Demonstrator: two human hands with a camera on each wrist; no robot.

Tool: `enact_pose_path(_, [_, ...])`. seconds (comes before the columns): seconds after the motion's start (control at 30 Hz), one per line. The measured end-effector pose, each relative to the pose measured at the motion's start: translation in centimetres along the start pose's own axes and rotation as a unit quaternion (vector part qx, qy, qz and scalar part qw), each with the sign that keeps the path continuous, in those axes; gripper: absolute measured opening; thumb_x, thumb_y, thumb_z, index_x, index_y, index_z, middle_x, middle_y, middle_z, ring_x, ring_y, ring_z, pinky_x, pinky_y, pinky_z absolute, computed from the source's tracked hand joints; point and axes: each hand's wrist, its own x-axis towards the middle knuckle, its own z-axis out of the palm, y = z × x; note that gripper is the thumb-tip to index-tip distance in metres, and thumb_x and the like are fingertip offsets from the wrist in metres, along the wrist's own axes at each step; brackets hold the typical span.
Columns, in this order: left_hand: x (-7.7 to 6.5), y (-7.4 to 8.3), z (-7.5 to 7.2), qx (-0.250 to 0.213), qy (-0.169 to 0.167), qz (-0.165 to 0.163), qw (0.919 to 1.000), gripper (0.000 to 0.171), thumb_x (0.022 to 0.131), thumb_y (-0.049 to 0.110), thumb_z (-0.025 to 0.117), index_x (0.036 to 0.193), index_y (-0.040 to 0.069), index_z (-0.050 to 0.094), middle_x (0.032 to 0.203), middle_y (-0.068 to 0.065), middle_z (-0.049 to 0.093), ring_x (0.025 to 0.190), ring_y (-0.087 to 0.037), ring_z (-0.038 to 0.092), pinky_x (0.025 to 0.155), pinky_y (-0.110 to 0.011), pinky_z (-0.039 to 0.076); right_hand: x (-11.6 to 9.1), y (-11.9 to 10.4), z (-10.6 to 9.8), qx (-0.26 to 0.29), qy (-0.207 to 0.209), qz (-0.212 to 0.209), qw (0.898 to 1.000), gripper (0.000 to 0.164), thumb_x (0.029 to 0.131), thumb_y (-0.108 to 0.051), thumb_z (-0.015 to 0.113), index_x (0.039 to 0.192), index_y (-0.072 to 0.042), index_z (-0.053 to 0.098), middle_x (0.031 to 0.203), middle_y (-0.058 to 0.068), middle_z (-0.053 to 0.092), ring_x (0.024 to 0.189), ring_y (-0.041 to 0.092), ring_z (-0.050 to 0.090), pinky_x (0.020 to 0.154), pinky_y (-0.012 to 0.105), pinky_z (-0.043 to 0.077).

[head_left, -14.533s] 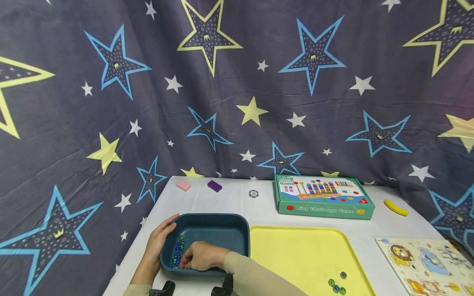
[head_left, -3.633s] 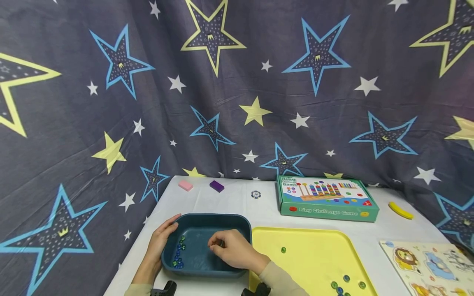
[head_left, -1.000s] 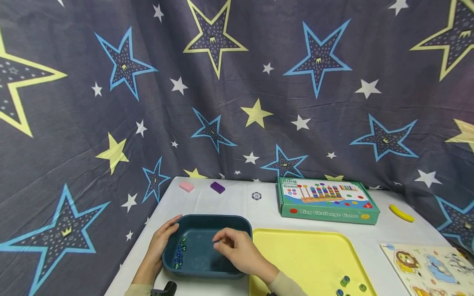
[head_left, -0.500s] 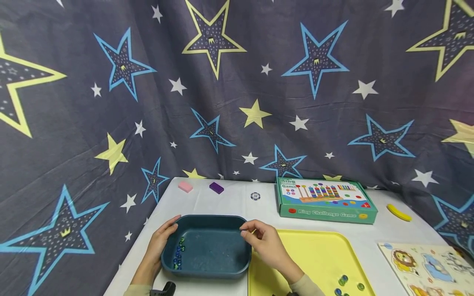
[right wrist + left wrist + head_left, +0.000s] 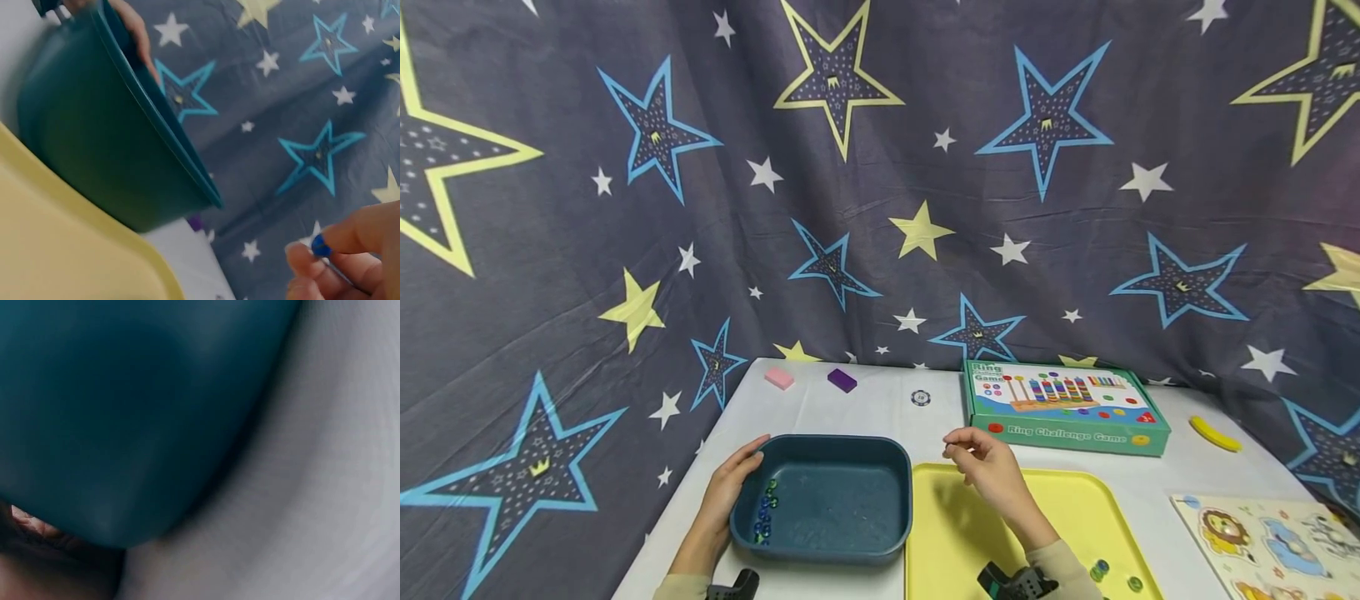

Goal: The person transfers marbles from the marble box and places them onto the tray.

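My left hand [image 5: 718, 500] grips the left end of a dark teal plastic bin [image 5: 842, 504], its thumb near the rim. Along the bin's left inner side lie several green and blue glass marbles [image 5: 765, 518]. My right hand [image 5: 992, 477] is raised over the far part of a yellow tray [image 5: 951, 550], to the right of the bin. Between its thumb and finger a blue marble [image 5: 320, 245] is pinched, clear in the right wrist view. A few marbles [image 5: 1099, 570] rest on the tray near the right forearm. The teal bin wall [image 5: 125, 412] fills much of the left wrist view.
Behind the tray stands a green ring game box [image 5: 1067, 408]. Farther back are a pink block [image 5: 779, 378], a purple block [image 5: 842, 381] and a poker chip [image 5: 921, 398]. On the right lie a yellow banana-shaped piece [image 5: 1215, 434] and an animal puzzle board [image 5: 1262, 542].
The right hand has travelled right, from above the bin's inside, across its right rim, to above the yellow tray, carrying the blue marble. The left hand stays on the bin.
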Motion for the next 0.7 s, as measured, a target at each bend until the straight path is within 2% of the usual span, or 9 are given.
enact_pose_path(0.2, [0.0, 0.0, 0.0, 0.004, -0.004, 0.001, 1.0000, 0.051, 0.089, 0.035, 0.053, 0.134, 0.012, 0.045, 0.139, -0.002, 0.040, 0.129, -0.018, 0.028, 0.104, -0.041, 0.022, 0.4, 0.9, -1.2, -0.029, -0.029, 0.023, 0.999, 0.017, 0.084, -0.013, 0.062, 0.100, -0.006, 0.062, 0.084, 0.007, 0.059, 0.063, 0.017, 0.049, 0.050, 0.026, 0.043])
enact_pose_path(0.33, [0.0, 0.1, 0.0, 0.006, 0.000, -0.001, 1.0000, 0.050, 0.088, 0.035, 0.053, 0.133, 0.013, 0.047, 0.138, -0.002, 0.040, 0.129, -0.018, 0.028, 0.104, -0.041, 0.021, 0.7, 1.8, -1.4, -0.064, -0.063, 0.013, 0.996, 0.020, 0.082, -0.013, 0.065, 0.099, -0.002, 0.064, 0.082, 0.006, 0.061, 0.061, 0.013, 0.049, 0.051, 0.025, 0.044])
enact_pose_path(0.5, [-0.1, 0.1, 0.0, 0.005, 0.003, -0.004, 1.0000, 0.048, 0.088, 0.035, 0.053, 0.132, 0.015, 0.048, 0.138, -0.002, 0.040, 0.130, -0.019, 0.027, 0.105, -0.043, 0.020, 1.0, 3.3, -1.2, -0.100, -0.106, 0.008, 0.989, 0.021, 0.081, -0.020, 0.068, 0.093, -0.003, 0.067, 0.078, 0.006, 0.064, 0.055, 0.017, 0.053, 0.048, 0.027, 0.045])
enact_pose_path(0.7, [-0.1, 0.2, 0.0, 0.012, 0.000, -0.002, 0.9999, 0.049, 0.088, 0.037, 0.053, 0.132, 0.016, 0.048, 0.139, -0.003, 0.040, 0.131, -0.020, 0.025, 0.106, -0.045, 0.017, 0.9, 4.7, -0.8, -0.122, -0.115, 0.014, 0.986, 0.018, 0.081, -0.021, 0.067, 0.091, -0.007, 0.068, 0.073, 0.005, 0.062, 0.051, 0.017, 0.053, 0.045, 0.028, 0.044])
